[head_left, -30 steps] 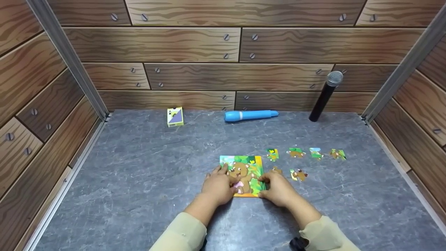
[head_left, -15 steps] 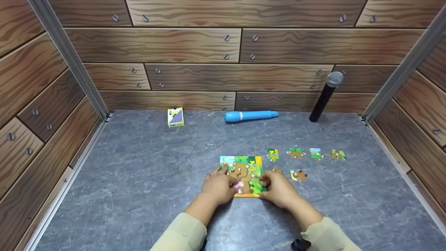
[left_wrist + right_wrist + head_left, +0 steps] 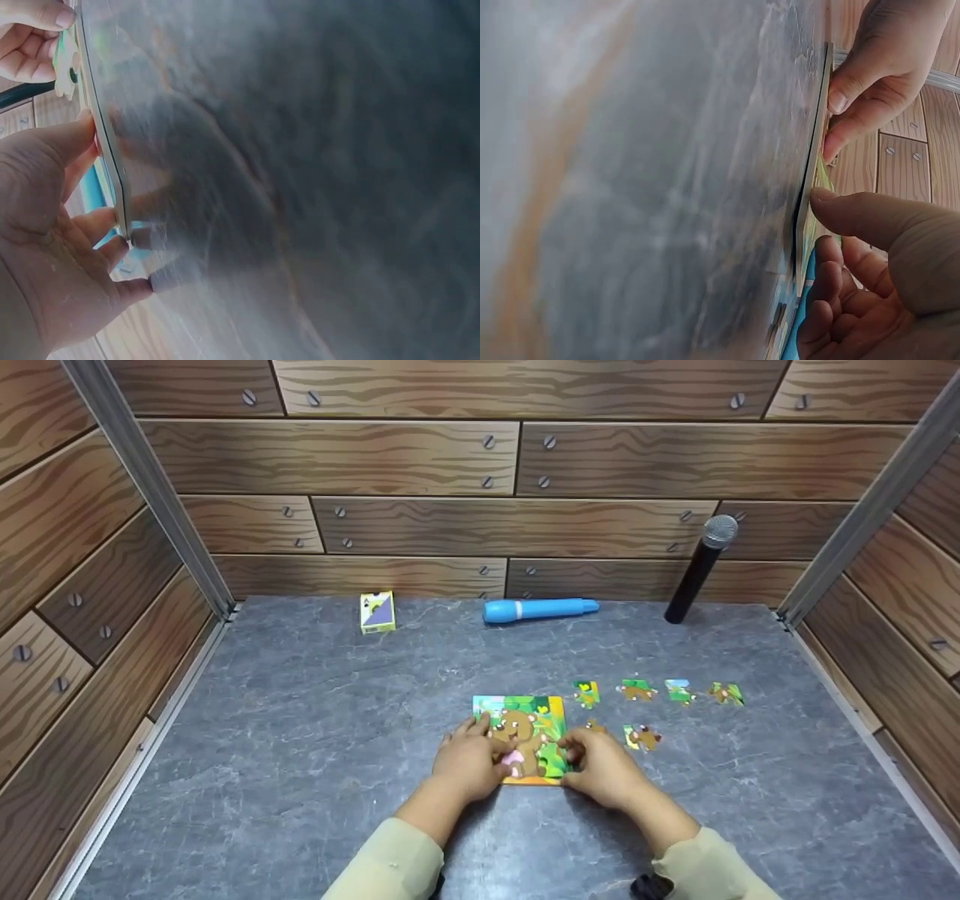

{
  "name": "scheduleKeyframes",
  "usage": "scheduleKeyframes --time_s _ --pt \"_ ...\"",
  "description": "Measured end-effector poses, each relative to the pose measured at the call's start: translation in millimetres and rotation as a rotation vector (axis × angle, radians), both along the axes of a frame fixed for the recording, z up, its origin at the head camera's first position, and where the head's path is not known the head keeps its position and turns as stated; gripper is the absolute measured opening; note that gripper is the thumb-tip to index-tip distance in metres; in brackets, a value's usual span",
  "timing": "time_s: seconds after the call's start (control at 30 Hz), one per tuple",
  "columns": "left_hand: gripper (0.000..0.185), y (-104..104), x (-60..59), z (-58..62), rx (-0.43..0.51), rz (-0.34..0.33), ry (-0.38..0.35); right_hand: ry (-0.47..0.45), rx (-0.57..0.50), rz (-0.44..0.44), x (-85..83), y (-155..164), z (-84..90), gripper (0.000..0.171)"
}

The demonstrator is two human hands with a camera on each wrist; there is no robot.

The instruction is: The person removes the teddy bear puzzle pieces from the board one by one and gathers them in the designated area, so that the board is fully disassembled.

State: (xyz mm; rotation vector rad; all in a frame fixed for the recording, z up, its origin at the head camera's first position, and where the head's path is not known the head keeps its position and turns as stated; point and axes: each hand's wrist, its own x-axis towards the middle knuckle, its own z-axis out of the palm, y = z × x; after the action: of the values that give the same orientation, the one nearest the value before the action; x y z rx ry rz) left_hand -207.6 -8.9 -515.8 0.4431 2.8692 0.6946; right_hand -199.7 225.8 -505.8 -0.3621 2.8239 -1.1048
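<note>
Countertop point(image 3: 300, 750) of grey marble is lying walled by wood-look panels point(image 3: 337, 457) on three sides, with open room left of the puzzle board point(image 3: 525, 712). That squarish board is lying flat near the front edge, sides parallel to the counter's edges. Left hand point(image 3: 469, 761) is pressing it, fingers relaxed along its left side; right hand point(image 3: 600, 769) is pinching a piece at its right edge. Loose pieces point(image 3: 660, 694) are sitting just right.

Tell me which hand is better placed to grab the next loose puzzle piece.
Right, probably. The right hand sits at the puzzle board's right edge, and the loose pieces all lie on that side. The left hand rests on the board's left side.
</note>
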Motion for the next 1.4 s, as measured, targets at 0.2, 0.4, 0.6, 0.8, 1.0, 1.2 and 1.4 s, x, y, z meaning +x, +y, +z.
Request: scheduleKeyframes --time_s 0.2,0.4,0.6,0.8,1.0,1.2,1.4 --pt "0.041 0 -0.6 -0.3 -0.006 0.001 0.004 -0.015 -0.006 -0.023 0.3 7 6.8 0.041" --pt "0.040 -1 -0.7 -0.3 0.005 0.005 0.001 -0.014 -0.035 -0.035 0.2 19 16.8 0.041" --pt "0.040 -1 -1.2 -1.1 0.014 -0.004 0.007 0.028 -0.109 -0.023 -0.5 35 24.5 0.043" --pt "0.041 -1 -1.3 -1.6 0.019 -0.003 0.003 0.064 -0.111 -0.018 -1.2 53 31.8 0.045" --pt "0.041 -1 -1.4 -0.8 0.020 -0.001 0.002 0.054 -0.110 -0.044 -1.5 69 39.2 0.044" --pt "0.041 -1 -1.4 -0.2 0.010 -0.003 -0.002 0.079 -0.105 -0.058 -0.7 87 45.6 0.046" --pt "0.041 -1 -0.2 0.8 0.007 -0.005 -0.003 0.086 -0.083 -0.104 -1.0 105 50.9 0.049"
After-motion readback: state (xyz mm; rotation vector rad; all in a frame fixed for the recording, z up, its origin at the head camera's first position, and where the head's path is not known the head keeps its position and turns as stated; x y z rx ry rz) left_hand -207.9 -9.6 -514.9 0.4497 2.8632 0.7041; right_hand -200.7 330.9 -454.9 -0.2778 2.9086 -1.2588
